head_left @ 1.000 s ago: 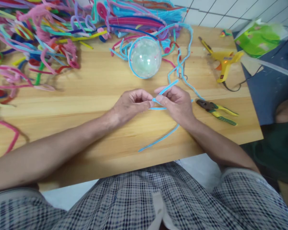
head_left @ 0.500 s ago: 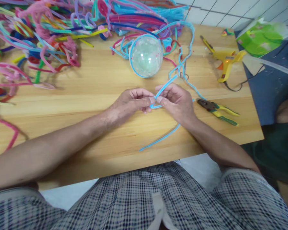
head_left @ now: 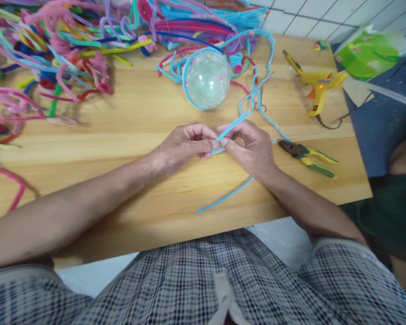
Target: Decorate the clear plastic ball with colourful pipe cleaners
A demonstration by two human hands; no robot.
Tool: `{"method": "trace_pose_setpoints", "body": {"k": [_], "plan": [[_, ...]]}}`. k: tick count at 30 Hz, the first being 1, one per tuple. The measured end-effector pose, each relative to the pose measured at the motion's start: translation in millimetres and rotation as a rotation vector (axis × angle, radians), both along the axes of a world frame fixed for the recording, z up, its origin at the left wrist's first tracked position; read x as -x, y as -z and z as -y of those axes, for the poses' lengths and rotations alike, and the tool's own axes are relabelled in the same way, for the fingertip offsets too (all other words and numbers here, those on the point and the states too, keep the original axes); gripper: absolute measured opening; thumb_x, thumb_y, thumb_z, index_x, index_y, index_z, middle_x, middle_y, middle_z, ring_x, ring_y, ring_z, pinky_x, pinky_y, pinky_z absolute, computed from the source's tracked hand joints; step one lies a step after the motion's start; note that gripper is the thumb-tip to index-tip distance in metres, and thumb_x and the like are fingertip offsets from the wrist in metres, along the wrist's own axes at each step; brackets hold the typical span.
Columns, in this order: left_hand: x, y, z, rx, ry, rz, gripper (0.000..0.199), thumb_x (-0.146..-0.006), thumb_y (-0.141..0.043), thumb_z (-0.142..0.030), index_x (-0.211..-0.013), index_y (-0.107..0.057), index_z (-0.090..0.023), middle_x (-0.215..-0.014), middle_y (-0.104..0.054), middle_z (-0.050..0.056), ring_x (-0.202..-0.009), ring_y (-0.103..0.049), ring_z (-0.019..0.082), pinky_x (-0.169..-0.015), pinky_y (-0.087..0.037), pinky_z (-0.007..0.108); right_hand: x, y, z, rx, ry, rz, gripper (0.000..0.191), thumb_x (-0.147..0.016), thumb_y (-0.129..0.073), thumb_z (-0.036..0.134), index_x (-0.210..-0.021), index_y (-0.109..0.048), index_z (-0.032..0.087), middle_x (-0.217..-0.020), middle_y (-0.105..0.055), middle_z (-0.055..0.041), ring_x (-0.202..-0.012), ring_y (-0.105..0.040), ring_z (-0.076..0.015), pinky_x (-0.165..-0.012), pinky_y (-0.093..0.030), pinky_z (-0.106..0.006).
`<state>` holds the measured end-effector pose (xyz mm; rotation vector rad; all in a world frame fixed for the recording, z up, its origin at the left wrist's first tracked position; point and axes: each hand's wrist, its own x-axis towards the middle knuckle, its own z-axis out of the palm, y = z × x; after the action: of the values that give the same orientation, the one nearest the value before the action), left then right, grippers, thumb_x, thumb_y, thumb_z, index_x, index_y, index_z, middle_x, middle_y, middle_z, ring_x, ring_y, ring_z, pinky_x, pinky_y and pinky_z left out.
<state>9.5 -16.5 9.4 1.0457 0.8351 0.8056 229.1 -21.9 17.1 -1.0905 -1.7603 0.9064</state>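
Note:
Between my fingertips is a bent light-blue pipe cleaner (head_left: 235,124), one end sticking up to the right and another part showing below my thumbs. My left hand (head_left: 191,142) pinches it at the bend. Close beside it, my right hand (head_left: 250,144) grips it between thumb and fingers. Another blue pipe cleaner (head_left: 225,198) lies on the table, partly hidden under my right hand and wrist. Beyond my hands sits a clear ball (head_left: 207,80) with a blue pipe cleaner around its edge. Twisted blue pipe cleaners (head_left: 269,67) trail to its right.
Pliers (head_left: 306,157) with yellow-green handles lie right of my right hand. A yellow glue gun (head_left: 321,88) rests near the table's right edge, its cord hanging off. A green packet (head_left: 368,52) stands behind it. Heaped colourful pipe cleaners (head_left: 64,54) cover the back left. Someone's leg (head_left: 389,207) is at right.
The upright end of the pipe cleaner has tilted slightly lower to the right. My fingertips have shifted a little at the bend; everything else stays put.

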Motion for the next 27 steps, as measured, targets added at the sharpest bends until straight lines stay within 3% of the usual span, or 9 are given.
{"method": "trace_pose_setpoints", "body": {"k": [7, 16, 27], "plan": [[-2, -3.5, 1, -0.038, -0.010, -0.044, 0.017, -0.085, -0.092, -0.025, -0.081, -0.077, -0.018, -0.067, -0.070, -0.001, -0.059, -0.062, 0.011, -0.063, -0.051, 0.027, 0, 0.0, 2, -0.057, 0.004, 0.085, 0.030, -0.097, -0.085, 0.059, -0.096, -0.082, 0.028, -0.100, -0.082, -0.0029, -0.086, -0.072, -0.0207, -0.087, -0.063, -0.041], [-6, 1.9, 8, -0.134, -0.093, -0.129, 0.016, -0.081, -0.087, -0.023, -0.078, -0.071, -0.021, -0.064, -0.063, -0.004, -0.055, -0.054, 0.010, -0.057, -0.044, 0.026, -1, -5.4, 10, -0.110, 0.015, 0.143, 0.017, -0.098, -0.086, 0.047, -0.103, -0.082, 0.031, -0.102, -0.084, -0.0019, -0.093, -0.075, -0.0224, -0.093, -0.064, -0.041], [-7, -1.1, 12, -0.253, -0.167, -0.175, 0.015, -0.086, -0.082, -0.025, -0.077, -0.070, -0.021, -0.066, -0.064, -0.003, -0.065, -0.056, 0.013, -0.065, -0.046, 0.028, -2, -5.5, 15, -0.197, 0.080, 0.153, 0.014, -0.104, -0.080, 0.045, -0.109, -0.086, 0.034, -0.103, -0.087, -0.0013, -0.092, -0.079, -0.0224, -0.092, -0.064, -0.042]]}}
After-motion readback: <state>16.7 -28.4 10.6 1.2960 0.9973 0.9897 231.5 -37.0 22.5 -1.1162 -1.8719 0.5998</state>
